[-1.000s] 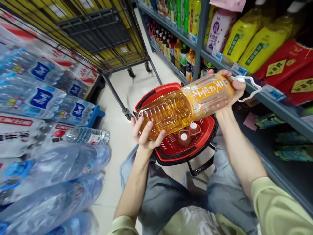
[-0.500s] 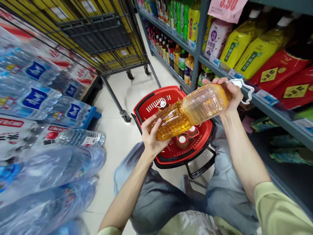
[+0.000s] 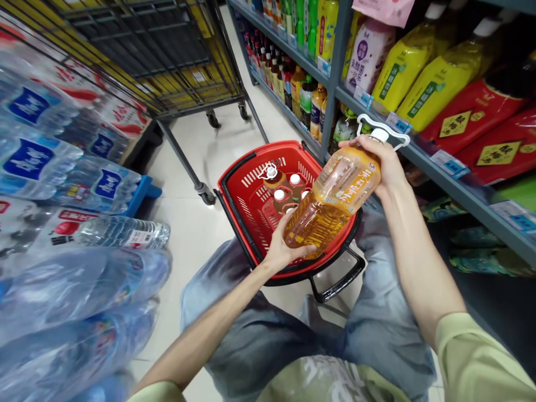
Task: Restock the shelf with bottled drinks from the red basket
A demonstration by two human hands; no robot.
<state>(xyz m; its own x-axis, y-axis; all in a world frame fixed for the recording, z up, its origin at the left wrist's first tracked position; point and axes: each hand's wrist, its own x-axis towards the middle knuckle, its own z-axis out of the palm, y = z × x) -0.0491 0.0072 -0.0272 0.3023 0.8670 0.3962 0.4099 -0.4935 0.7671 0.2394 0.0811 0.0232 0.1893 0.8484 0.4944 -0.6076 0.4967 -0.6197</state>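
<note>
A large drink bottle (image 3: 335, 195) with amber liquid, an orange label and a white cap with a handle loop lies tilted across both my hands. My left hand (image 3: 285, 245) cups its base, thumb and fingers on either side. Around the neck end, just below the cap, my right hand (image 3: 383, 162) is closed. Beneath the bottle stands a red shopping basket (image 3: 234, 184) with black rims and a black handle. Inside it are a bottle with a white loop handle (image 3: 274, 177) and several smaller white-capped bottles (image 3: 279, 195), partly hidden by the held bottle.
Shelves (image 3: 419, 134) of drinks run along the right, with yellow bottles (image 3: 397, 64) and red packs (image 3: 481, 134). A wheeled wire cart (image 3: 159, 72) stands ahead. Wrapped water packs (image 3: 84, 301) are stacked on the left. Below are my knees and the tiled floor (image 3: 180, 218).
The bottle has rolled in my hands, so its label now faces up, and its base has shifted right and down. More of the bottles in the basket show. The view has shifted slightly.
</note>
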